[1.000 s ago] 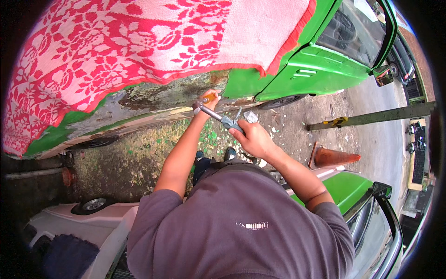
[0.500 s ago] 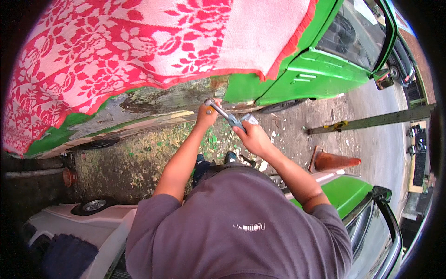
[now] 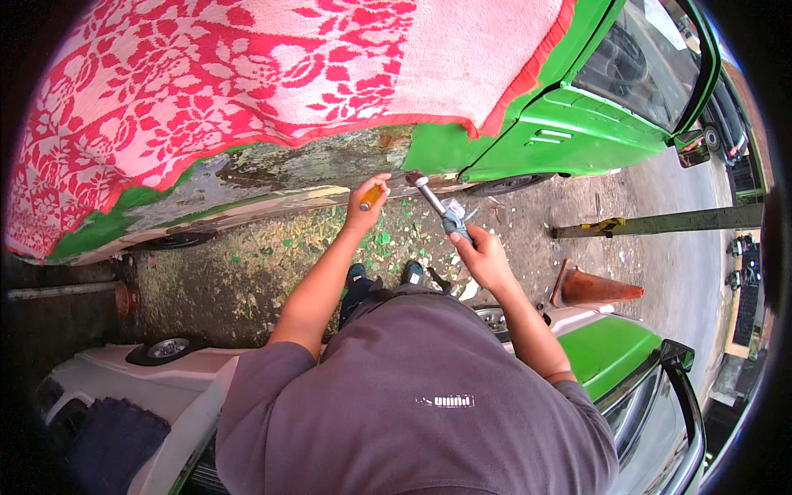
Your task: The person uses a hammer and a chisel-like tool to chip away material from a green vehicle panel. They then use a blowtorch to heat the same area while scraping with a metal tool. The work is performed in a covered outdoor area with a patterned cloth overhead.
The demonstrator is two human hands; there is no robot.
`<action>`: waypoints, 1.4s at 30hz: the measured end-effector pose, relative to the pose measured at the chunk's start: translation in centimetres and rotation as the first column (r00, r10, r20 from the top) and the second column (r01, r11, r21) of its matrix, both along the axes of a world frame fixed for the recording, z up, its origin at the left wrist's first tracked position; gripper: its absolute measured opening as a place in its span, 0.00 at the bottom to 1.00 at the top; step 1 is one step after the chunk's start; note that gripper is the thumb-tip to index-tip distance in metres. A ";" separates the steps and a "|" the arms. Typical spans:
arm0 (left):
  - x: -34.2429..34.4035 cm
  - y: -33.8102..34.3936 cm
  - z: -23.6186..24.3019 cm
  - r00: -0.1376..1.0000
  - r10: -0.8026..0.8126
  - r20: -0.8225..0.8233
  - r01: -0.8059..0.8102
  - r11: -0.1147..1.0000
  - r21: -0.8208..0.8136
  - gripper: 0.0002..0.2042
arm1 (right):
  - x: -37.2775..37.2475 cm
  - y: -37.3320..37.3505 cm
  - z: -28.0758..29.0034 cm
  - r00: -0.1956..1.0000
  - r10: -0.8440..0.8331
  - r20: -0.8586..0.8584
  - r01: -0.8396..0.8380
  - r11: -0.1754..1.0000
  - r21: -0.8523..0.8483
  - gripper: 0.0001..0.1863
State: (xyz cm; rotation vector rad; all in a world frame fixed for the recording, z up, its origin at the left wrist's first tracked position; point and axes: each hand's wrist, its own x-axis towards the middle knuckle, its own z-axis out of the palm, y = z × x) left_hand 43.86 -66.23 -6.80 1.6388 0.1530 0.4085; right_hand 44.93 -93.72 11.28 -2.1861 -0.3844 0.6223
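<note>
Seemingly, the step in hand is hammer-and-chisel work on the stripped panel (image 3: 305,169), caught between blows. The orange-handled tool (image 3: 370,197) is just on the panel's near side, gripped by the left hand (image 3: 360,214), fingers curled round it; its working tip is hidden. Near the panel's right end is the hammer (image 3: 436,199), its grip clasped in the right hand (image 3: 485,257). Another blow would call for steadying the tool and bringing the hammer head back onto its butt. Half a second ago the head overlapped the left hand; now it stands clear. A patterned blanket (image 3: 247,74) drapes above the panel.
</note>
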 end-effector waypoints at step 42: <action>5.2 0.9 -0.7 0.985 -0.063 -0.159 0.096 0.973 0.211 0.07 | 1.2 3.2 0.3 0.991 0.102 0.084 -0.102 0.995 -0.008 0.21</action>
